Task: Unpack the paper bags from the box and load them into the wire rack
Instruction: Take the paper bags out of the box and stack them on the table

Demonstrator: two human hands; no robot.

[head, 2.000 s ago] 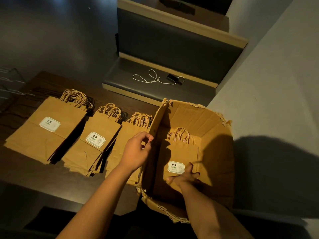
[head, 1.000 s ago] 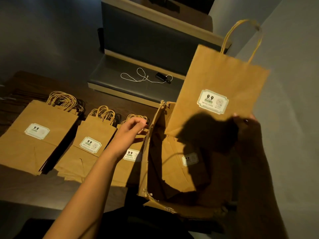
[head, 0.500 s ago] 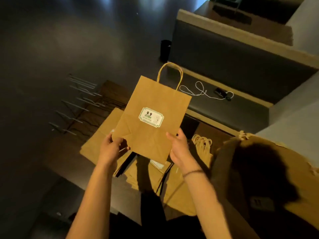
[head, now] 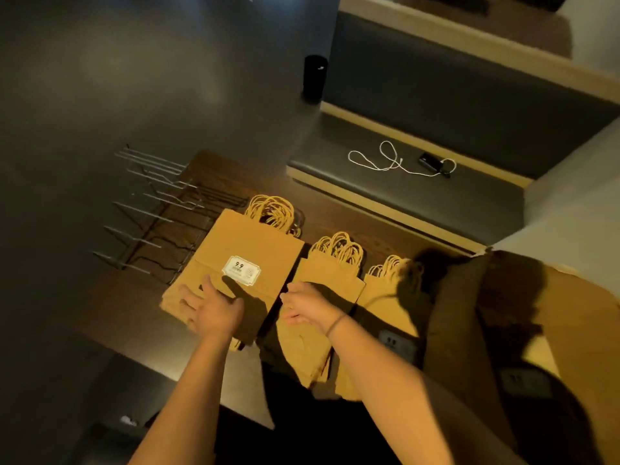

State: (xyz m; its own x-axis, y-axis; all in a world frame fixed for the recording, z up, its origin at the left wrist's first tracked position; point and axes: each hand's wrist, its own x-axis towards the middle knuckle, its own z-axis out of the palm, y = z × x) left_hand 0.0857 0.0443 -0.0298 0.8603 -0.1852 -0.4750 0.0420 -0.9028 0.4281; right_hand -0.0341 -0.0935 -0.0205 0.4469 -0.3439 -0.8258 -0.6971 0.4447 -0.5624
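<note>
Forearms reach forward over a dark table: the left hand lies flat, fingers spread, on the leftmost stack of paper bags, and the right hand hovers beside it, fingers loosely extended and empty. Half a second ago both hands held one bag upright; it now lies on that stack. Three stacks sit unpacked beside the box, while the wire rack beyond appears unloaded
</note>
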